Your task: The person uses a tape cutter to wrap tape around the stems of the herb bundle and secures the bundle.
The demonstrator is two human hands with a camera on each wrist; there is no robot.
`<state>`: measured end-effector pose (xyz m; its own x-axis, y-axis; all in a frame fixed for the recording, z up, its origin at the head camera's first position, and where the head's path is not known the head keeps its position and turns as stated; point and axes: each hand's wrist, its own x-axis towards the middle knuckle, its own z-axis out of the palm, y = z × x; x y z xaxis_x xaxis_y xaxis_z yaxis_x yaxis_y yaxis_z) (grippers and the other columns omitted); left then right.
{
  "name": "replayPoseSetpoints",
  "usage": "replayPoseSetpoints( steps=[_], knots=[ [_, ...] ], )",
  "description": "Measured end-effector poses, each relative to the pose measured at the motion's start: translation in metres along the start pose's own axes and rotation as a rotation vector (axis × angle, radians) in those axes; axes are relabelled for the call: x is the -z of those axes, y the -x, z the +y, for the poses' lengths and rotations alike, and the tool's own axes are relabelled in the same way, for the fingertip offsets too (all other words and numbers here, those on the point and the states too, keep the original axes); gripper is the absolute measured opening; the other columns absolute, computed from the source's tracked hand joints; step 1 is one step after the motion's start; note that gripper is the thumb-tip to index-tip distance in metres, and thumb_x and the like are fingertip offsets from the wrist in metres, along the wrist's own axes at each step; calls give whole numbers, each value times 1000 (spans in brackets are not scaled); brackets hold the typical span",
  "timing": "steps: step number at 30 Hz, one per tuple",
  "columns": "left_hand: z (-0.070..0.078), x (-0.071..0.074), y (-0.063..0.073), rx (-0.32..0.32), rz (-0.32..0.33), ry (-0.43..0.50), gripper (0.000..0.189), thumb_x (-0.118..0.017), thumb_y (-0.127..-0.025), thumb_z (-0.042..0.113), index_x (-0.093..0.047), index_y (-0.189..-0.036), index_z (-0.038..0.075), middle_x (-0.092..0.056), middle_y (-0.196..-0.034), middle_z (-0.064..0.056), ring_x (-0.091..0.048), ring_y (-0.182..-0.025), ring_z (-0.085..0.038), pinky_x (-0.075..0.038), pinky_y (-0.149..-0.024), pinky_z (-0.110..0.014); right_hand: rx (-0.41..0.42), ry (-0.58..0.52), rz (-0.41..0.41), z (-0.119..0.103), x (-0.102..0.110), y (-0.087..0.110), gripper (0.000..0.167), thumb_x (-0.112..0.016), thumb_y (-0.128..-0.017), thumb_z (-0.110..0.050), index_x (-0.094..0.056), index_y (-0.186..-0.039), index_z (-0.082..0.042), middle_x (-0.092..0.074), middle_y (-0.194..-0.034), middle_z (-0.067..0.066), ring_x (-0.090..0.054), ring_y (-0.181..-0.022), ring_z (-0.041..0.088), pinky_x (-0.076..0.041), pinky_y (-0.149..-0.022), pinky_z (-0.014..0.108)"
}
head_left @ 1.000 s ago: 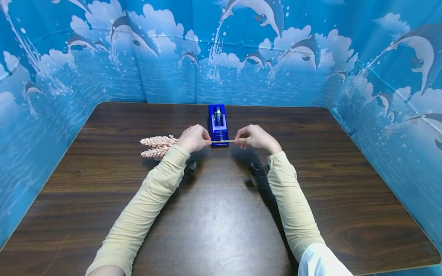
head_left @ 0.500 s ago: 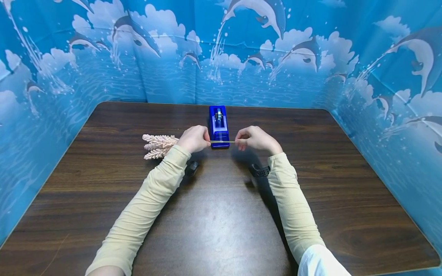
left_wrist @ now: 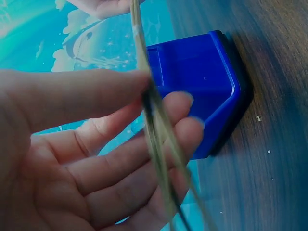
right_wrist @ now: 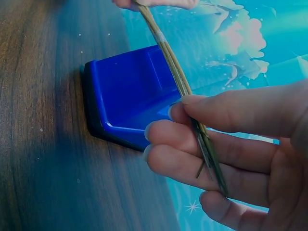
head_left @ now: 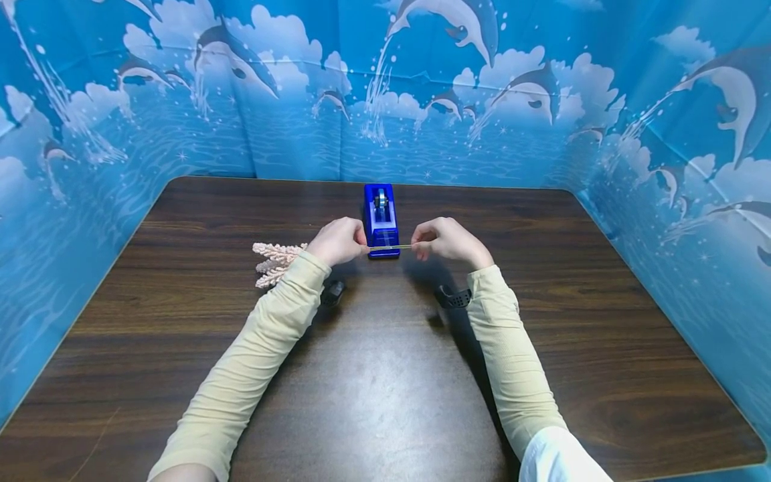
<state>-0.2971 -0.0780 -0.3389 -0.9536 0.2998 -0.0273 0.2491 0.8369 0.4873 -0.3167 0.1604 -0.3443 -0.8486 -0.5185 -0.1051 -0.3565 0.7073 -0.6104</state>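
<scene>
A bunch of flower stems with pale pink, grainy heads (head_left: 277,256) stretches sideways between my two hands. My left hand (head_left: 338,242) pinches the stems just right of the heads, thumb against fingers. In the left wrist view, the thin stems (left_wrist: 155,120) fan apart below that thumb. My right hand (head_left: 447,241) pinches the stems near their cut ends, which lie across its fingers in the right wrist view. A shiny, clear band (right_wrist: 161,38) circles the stems between the hands. Right behind them stands a blue tape dispenser (head_left: 382,217) with a roll in it.
The dark wooden table (head_left: 385,375) has rounded far corners. A blue curtain (head_left: 289,134) printed with dolphins hangs along its back and sides. Dark wrist straps (head_left: 453,296) show beneath both wrists.
The pink heads have turned and spread differently, shifting slightly right toward my left hand. Both hands stay almost in place with the stems between them; the tape dispenser has not moved.
</scene>
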Motion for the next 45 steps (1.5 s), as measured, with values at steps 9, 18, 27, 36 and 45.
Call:
replayPoseSetpoints(
  steps=[9, 18, 27, 36, 45],
  knots=[
    [-1, 0, -2, 4, -18, 17, 12, -73, -75, 7, -70, -87, 4, -70, -91, -11, -61, -88, -26, -47, -84, -39, -10, -37, -28, -1, 0, -1, 11, -56, -96, -10, -61, -98, -1, -71, -83, 11, -69, -84, 35, -52, -74, 34],
    [-2, 0, -1, -45, 0, -24, 9, -67, -73, 4, -60, -78, 5, -66, -87, -13, -60, -86, -30, -47, -81, -43, -1, 37, -11, 0, -5, -5, 39, -47, -102, -29, -69, -91, 0, -65, -74, 11, -62, -72, 28, -45, -65, 27],
    [1, 0, 0, -21, 27, 20, 19, -63, -90, 20, -70, -94, 2, -72, -95, -12, -63, -89, -26, -48, -83, -40, -25, 35, 29, -2, -5, -6, 27, -57, -98, -25, -68, -93, -1, -64, -81, 16, -56, -71, 17, -43, -65, 28],
    [1, -2, 0, -25, 48, -12, 13, -67, -87, 15, -70, -88, 3, -71, -91, -11, -63, -87, -26, -48, -82, -41, -2, 3, 67, 0, -9, -7, 19, -61, -95, -19, -68, -91, -2, -67, -81, 16, -62, -75, 28, -45, -63, 27],
    [-1, -5, -2, -18, 17, -21, 10, -64, -88, 14, -64, -87, 4, -66, -89, -9, -60, -85, -25, -47, -81, -39, -18, 9, 34, 0, -13, -9, 26, -54, -100, -23, -63, -95, 0, -63, -77, 10, -61, -72, 26, -45, -65, 26]
  ],
)
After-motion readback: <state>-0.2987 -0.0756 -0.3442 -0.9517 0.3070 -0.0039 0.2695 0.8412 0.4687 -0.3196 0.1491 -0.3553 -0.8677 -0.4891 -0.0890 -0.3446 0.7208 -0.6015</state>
